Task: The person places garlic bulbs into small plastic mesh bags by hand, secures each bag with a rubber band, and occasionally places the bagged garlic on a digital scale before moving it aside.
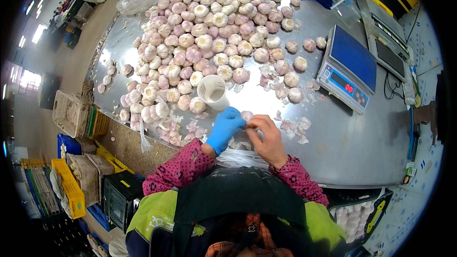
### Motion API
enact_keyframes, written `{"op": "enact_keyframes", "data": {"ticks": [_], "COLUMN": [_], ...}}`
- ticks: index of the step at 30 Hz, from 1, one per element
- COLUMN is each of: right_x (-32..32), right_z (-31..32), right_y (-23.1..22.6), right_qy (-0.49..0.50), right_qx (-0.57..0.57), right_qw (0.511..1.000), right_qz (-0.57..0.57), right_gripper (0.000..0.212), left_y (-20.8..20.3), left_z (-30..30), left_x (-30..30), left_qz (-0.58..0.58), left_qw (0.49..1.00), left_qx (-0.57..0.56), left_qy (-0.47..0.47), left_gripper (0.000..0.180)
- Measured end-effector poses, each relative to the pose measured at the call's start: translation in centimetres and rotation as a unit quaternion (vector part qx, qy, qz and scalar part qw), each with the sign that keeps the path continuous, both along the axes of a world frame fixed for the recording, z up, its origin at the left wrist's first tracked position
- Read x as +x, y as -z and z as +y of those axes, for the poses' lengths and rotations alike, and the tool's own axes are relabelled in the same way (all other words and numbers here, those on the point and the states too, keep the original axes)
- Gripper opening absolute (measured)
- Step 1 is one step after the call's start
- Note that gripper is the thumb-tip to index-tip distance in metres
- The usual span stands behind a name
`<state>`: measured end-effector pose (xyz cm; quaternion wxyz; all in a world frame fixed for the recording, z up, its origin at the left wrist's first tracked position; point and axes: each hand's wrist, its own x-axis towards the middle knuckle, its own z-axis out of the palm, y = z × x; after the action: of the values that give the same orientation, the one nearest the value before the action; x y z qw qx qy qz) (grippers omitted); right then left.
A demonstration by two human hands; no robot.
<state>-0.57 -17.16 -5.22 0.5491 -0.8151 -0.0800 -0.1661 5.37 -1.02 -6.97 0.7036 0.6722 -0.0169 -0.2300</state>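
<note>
Garlic bulb point(246, 115) just past fingertips, btwn L hand point(227, 129) & R hand point(267, 139), abt equally near; fingers curled, can't tell from here if gripping.

Rm nearside scale point(350, 62); garlic pile point(203, 43) blocks fwd, prob. tight behind cup point(214, 94).

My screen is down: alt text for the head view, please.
Blue-gloved left hand and bare right hand meet over a metal table; what they hold is unclear. Beyond are a white cup and heaped garlic bulbs, with a blue-topped scale at right.
</note>
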Motion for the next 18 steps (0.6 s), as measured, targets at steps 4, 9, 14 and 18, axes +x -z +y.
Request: {"op": "enact_keyframes", "data": {"ticks": [4,9,14,18], "right_x": [0.4,1.8,1.8,-0.1], "right_z": [0.0,-0.5,-2.6,-3.2], "right_y": [1.0,1.0,2.3,4.3], "right_qy": [0.016,0.034,0.144,0.184], "right_qx": [-0.083,-0.062,-0.170,-0.116], "right_qw": [0.994,0.989,0.971,0.976], "right_qz": [-0.063,-0.128,-0.090,-0.009], "right_gripper": [0.029,0.016,0.017,0.024], "left_y": [-1.7,-0.7,0.1,1.1], "left_z": [-0.2,0.1,-1.4,-2.3], "left_x": [0.9,1.8,0.4,0.0], "left_qz": [0.132,0.138,-0.030,-0.227], "left_qw": [0.989,0.986,0.998,0.970], "left_qx": [-0.067,-0.065,0.050,0.080], "left_qy": [0.014,0.062,-0.006,0.038], "left_gripper": [0.014,0.013,0.007,0.008]}}
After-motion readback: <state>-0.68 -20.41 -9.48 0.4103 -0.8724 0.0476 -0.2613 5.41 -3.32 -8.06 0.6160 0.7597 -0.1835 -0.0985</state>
